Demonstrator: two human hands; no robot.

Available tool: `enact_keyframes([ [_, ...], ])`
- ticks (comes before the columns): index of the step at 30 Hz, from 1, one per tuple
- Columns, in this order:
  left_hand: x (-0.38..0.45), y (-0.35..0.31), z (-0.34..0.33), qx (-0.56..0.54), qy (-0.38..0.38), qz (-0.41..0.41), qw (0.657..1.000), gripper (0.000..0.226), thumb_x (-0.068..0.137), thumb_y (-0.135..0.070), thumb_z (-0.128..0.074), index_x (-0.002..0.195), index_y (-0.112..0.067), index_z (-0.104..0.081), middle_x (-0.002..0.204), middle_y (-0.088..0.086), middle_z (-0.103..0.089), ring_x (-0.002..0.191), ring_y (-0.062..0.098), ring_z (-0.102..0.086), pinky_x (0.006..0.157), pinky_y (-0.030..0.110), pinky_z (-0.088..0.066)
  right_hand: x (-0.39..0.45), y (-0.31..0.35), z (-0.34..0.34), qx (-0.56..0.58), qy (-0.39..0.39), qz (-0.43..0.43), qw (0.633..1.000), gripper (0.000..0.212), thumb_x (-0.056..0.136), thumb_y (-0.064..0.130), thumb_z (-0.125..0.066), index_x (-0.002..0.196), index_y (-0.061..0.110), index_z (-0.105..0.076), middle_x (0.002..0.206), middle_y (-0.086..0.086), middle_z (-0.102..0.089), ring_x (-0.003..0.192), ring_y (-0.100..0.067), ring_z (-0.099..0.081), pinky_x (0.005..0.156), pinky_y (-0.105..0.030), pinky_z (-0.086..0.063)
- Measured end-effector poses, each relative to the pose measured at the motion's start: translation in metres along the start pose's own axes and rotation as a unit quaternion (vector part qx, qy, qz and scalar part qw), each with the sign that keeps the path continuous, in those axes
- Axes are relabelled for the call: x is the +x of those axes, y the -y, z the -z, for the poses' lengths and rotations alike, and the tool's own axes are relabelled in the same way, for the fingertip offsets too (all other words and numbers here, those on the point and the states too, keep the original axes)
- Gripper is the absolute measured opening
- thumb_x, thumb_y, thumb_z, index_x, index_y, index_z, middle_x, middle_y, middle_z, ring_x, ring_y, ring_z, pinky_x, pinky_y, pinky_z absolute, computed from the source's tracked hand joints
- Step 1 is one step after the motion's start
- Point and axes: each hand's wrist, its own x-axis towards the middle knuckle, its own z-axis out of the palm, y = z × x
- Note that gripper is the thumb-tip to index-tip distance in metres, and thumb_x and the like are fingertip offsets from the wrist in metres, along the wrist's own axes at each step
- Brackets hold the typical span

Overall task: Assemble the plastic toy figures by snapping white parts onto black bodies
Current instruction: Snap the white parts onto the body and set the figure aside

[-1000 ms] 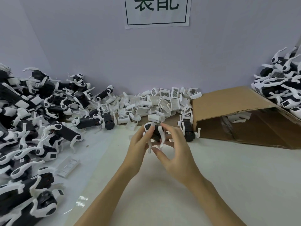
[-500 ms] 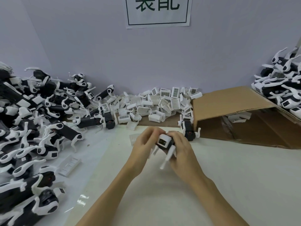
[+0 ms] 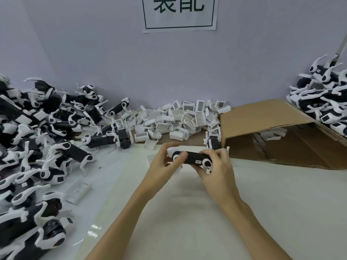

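Note:
A toy figure [image 3: 193, 158] with a black body and white leg joints lies sideways above the white table, held at both ends. My left hand [image 3: 165, 167] grips its left end, fingers over a white part and a round joint. My right hand [image 3: 217, 166] grips its right end, thumb beside another white joint. A heap of loose white parts [image 3: 178, 119] lies against the back wall, just beyond my hands. Parts of the figure's legs are hidden under my fingers.
A big pile of black-and-white figures [image 3: 37, 147] fills the left side. A second pile of figures [image 3: 324, 102] sits at the far right, on a tipped cardboard box [image 3: 272, 128]. A single white part [image 3: 78, 190] lies left of my forearm. A paper sign [image 3: 180, 14] hangs on the wall.
The figure has been turned from end-on to lying sideways, its black flank now facing me. Both hands shifted apart to its two ends and stayed at the same spot.

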Motion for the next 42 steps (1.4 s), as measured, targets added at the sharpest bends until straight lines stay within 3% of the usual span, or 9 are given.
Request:
enact_keyframes([
  [8, 0.005, 0.005, 0.019, -0.064, 0.006, -0.037, 0.997, 0.052, 0.089, -0.035, -0.082, 0.136, -0.037, -0.062, 0.127, -0.004, -0.073, 0.106, 0.023, -0.067, 0.083, 0.028, -0.050, 0.014, -0.003, 0.016, 0.304, 0.209, -0.144, 0.918, 0.070, 0.079, 0.061, -0.075, 0.143, 0.044, -0.052, 0.130, 0.026, -0.062, 0.124, 0.011, -0.056, 0.095, -0.014, -0.046],
  [11, 0.005, 0.004, 0.030, -0.003, 0.040, -0.068, 0.997, 0.054, 0.093, -0.041, -0.078, 0.144, -0.039, -0.058, 0.130, -0.009, -0.072, 0.096, 0.010, -0.067, 0.081, 0.024, -0.053, 0.014, -0.007, 0.018, 0.314, 0.191, -0.127, 0.921, 0.067, 0.080, 0.047, -0.084, 0.140, 0.033, -0.059, 0.128, 0.016, -0.069, 0.123, 0.003, -0.060, 0.099, -0.021, -0.053],
  [15, 0.003, 0.007, 0.021, 0.069, -0.131, -0.102, 0.984, 0.041, 0.092, -0.064, -0.062, 0.109, -0.029, -0.075, 0.104, -0.008, -0.078, 0.100, 0.014, -0.072, 0.083, 0.052, -0.061, 0.003, 0.004, 0.006, 0.311, 0.172, -0.078, 0.932, 0.059, 0.082, 0.022, -0.089, 0.131, 0.038, -0.060, 0.128, 0.020, -0.065, 0.131, 0.000, -0.054, 0.099, -0.018, -0.053],
  [18, 0.003, 0.008, 0.014, 0.015, -0.289, -0.143, 0.947, 0.062, 0.101, -0.063, -0.050, 0.070, -0.016, -0.073, 0.074, 0.000, -0.074, 0.078, 0.018, -0.070, 0.079, 0.045, -0.055, -0.013, 0.022, -0.012, 0.278, 0.189, -0.061, 0.940, 0.065, 0.078, 0.033, -0.091, 0.128, 0.050, -0.053, 0.128, 0.031, -0.057, 0.124, 0.002, -0.057, 0.094, -0.015, -0.052],
  [21, 0.007, 0.005, 0.035, -0.123, -0.310, -0.134, 0.933, 0.076, 0.108, -0.061, -0.042, 0.051, -0.014, -0.061, 0.065, 0.020, -0.071, 0.065, 0.029, -0.069, 0.084, 0.038, -0.055, -0.027, 0.037, -0.027, 0.219, 0.183, -0.024, 0.958, 0.072, 0.071, 0.050, -0.091, 0.124, 0.055, -0.043, 0.125, 0.034, -0.052, 0.114, 0.001, -0.057, 0.090, -0.012, -0.047],
  [27, 0.013, 0.009, 0.058, -0.189, -0.266, -0.063, 0.943, 0.083, 0.107, -0.071, -0.032, 0.060, -0.011, -0.064, 0.078, 0.026, -0.074, 0.067, 0.029, -0.068, 0.076, 0.038, -0.054, -0.038, 0.054, -0.042, 0.186, 0.118, 0.052, 0.974, 0.067, 0.083, 0.041, -0.086, 0.137, 0.032, -0.047, 0.130, 0.022, -0.052, 0.121, -0.002, -0.055, 0.098, -0.015, -0.047],
  [32, 0.014, 0.015, 0.059, -0.173, -0.202, -0.038, 0.963, 0.074, 0.106, -0.071, -0.032, 0.088, -0.013, -0.075, 0.094, 0.023, -0.078, 0.087, 0.033, -0.074, 0.085, 0.044, -0.054, -0.023, 0.051, -0.036, 0.277, 0.165, -0.064, 0.945, 0.062, 0.085, 0.047, -0.080, 0.139, 0.036, -0.051, 0.133, 0.014, -0.062, 0.121, 0.001, -0.062, 0.099, -0.020, -0.053],
  [37, 0.017, 0.018, 0.070, -0.140, -0.360, -0.064, 0.920, 0.075, 0.110, -0.056, -0.041, 0.055, -0.014, -0.073, 0.070, 0.009, -0.075, 0.080, 0.013, -0.073, 0.096, 0.040, -0.049, -0.006, 0.049, -0.049, 0.352, 0.252, -0.126, 0.893, 0.060, 0.096, 0.074, -0.047, 0.146, 0.041, -0.047, 0.142, 0.016, -0.059, 0.134, -0.003, -0.055, 0.107, -0.032, -0.051],
  [42, 0.016, 0.025, 0.091, -0.128, -0.509, -0.064, 0.849, 0.075, 0.109, -0.056, -0.036, 0.051, -0.025, -0.072, 0.065, -0.004, -0.073, 0.077, -0.003, -0.066, 0.087, 0.020, -0.040, 0.022, 0.041, -0.074, 0.214, 0.279, -0.089, 0.932, 0.047, 0.111, 0.013, -0.046, 0.151, 0.037, -0.046, 0.158, 0.015, -0.044, 0.148, -0.003, -0.038, 0.124, -0.036, -0.033],
])
